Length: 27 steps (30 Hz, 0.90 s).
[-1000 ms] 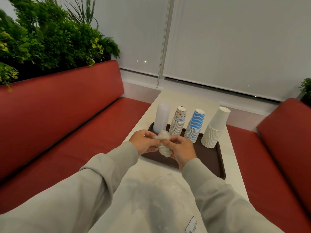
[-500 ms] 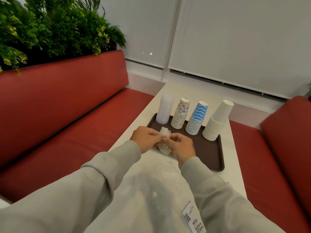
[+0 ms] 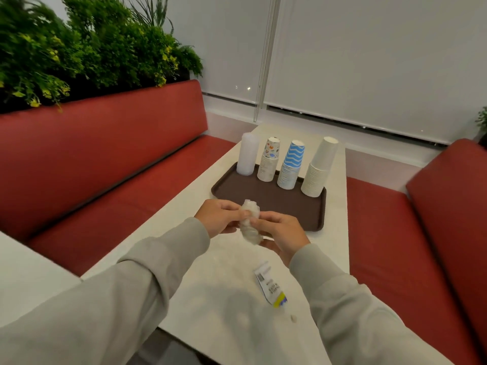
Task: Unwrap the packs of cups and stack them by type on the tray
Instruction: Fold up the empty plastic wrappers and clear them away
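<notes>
A brown tray lies on the white table. Along its far edge stand a clear plastic cup stack, a cartoon-printed cup stack, a blue wave-patterned cup stack and a plain white cup stack. Just in front of the tray, my left hand and my right hand both pinch a crumpled wad of clear plastic wrap between them.
A clear wrapper with a printed label lies on the table near my right sleeve. Red benches flank the table on both sides. Green plants sit behind the left bench back. Window blinds close the far end.
My view has tilted down and pulled back, so the hands and wad sit nearer the tray's front edge. The labelled wrapper on the table has come fully into view.
</notes>
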Each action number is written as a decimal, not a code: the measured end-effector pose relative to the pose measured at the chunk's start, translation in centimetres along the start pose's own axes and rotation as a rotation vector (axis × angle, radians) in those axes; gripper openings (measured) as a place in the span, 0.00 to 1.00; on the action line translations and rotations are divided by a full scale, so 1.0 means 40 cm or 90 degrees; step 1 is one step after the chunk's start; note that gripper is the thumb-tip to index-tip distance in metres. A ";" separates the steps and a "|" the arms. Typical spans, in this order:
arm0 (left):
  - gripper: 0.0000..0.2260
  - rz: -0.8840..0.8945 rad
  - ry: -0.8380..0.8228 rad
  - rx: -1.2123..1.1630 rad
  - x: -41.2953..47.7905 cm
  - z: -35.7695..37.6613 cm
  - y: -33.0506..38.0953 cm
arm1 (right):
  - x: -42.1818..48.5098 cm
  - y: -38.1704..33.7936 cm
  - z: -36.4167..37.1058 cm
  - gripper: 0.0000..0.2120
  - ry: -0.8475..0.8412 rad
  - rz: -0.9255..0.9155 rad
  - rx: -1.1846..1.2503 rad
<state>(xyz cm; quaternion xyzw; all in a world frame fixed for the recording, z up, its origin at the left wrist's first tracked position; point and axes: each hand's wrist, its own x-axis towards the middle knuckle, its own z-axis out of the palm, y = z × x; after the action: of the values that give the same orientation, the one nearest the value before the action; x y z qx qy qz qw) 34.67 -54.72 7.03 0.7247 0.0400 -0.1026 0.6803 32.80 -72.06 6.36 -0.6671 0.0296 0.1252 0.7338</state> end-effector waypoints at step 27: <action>0.07 -0.331 -0.092 -0.121 -0.645 0.383 -0.551 | -0.679 0.589 -0.282 0.09 -0.002 0.259 -0.010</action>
<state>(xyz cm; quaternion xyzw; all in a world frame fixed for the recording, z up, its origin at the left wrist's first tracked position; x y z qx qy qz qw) 3.69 -66.27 -10.08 0.6139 0.1855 -0.3204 0.6972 2.68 -85.26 -12.03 -0.6530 0.1616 0.2724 0.6879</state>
